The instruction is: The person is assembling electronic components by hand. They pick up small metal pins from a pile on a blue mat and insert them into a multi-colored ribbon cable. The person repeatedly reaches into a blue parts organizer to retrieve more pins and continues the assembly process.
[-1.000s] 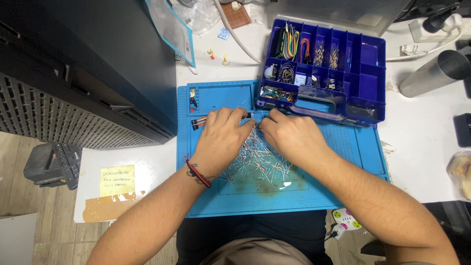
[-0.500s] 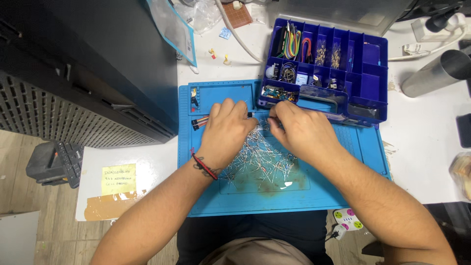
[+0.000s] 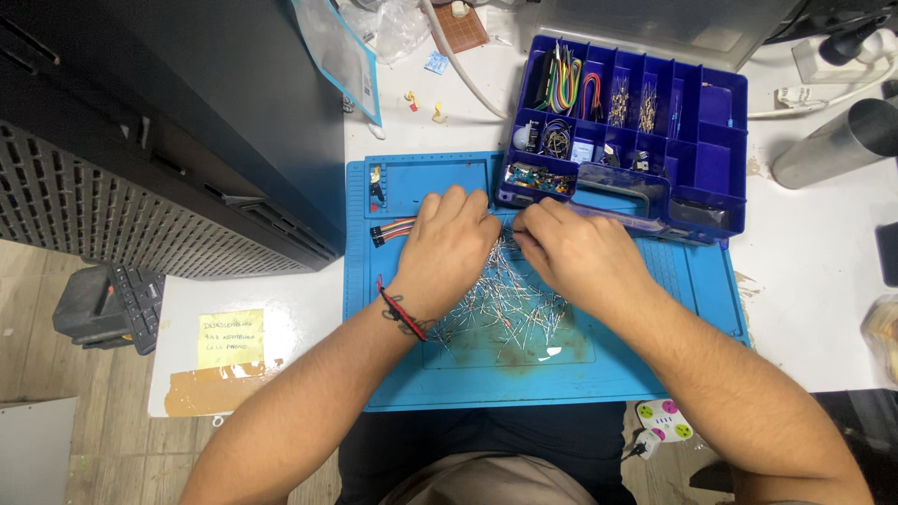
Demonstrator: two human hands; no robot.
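Both palms down at the mat's [image 3: 449, 393] back edge. Left hand [image 3: 447, 251] flat on the pile of thin wire-leaded parts [image 3: 510, 313], fingers loosely curled, gripping nothing visible. Right hand [image 3: 578, 254]: fingertips pinched together on a part. Ribbed blue plastic organizer [image 3: 720, 150] just behind.

This is an electronics workshop. A blue silicone soldering mat [image 3: 561, 383] covers the white desk [image 3: 814, 309] at centre frame, strewn with loose wire-leaded components [image 3: 505, 309]. At upper right a dark blue compartment box [image 3: 711, 168] holds jumper wires and small parts. A perforated prototyping board [image 3: 460, 28] lies at the top edge.
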